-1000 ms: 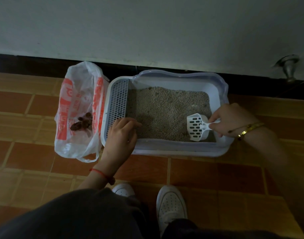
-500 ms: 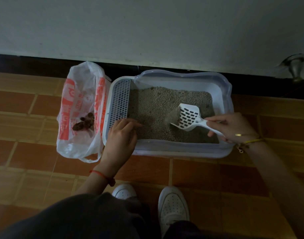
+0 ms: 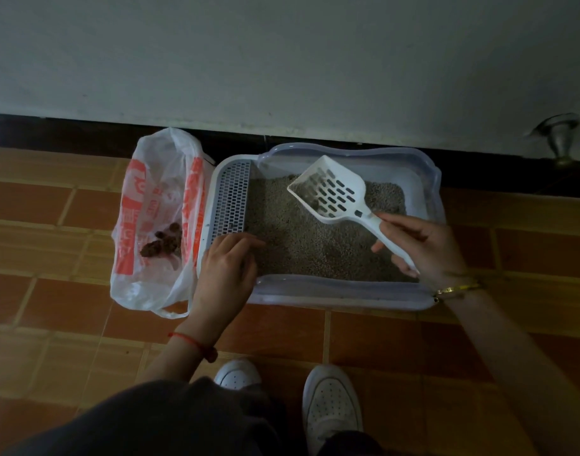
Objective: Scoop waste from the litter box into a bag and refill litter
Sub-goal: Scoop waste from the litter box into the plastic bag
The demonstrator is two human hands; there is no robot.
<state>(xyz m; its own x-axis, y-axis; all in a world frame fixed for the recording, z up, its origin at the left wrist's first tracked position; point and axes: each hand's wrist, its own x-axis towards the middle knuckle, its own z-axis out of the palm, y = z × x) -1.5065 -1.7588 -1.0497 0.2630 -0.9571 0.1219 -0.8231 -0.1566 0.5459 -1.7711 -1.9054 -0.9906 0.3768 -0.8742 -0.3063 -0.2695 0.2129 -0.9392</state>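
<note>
Grey litter (image 3: 301,248) covers the bottom of the pale litter box (image 3: 331,292), which sits on the terracotta floor tiles (image 3: 51,291) close against the foot of the white wall (image 3: 282,60). At the box's left end is a perforated grid panel (image 3: 232,199).

My right hand (image 3: 426,248) is wrapped round the handle of the white slotted scoop (image 3: 334,192), thumb on top and fingers curled beneath. The scoop is lifted clear of the litter, over the far middle of the box, with its head angled up and away to the left. Something dark sits in its bowl, a small clump or a few grains, though in this dim light I can't be sure which.

My left hand (image 3: 226,268) lies on the near left corner of the box. Its fingers are loosely bent and hold nothing, and the tips reach over the rim towards the litter.

Just beside the box on the left, touching its side, the white plastic bag (image 3: 144,287) with orange print lies open on the tiles. Brown lumps of waste (image 3: 160,243) rest inside it.

A red string bracelet (image 3: 193,343) circles my left wrist and a gold bracelet (image 3: 459,287) my right. My white shoes (image 3: 331,403) stand on the tiles in front of the box, and a small metal fitting (image 3: 561,146) shows at the far right by the wall.
</note>
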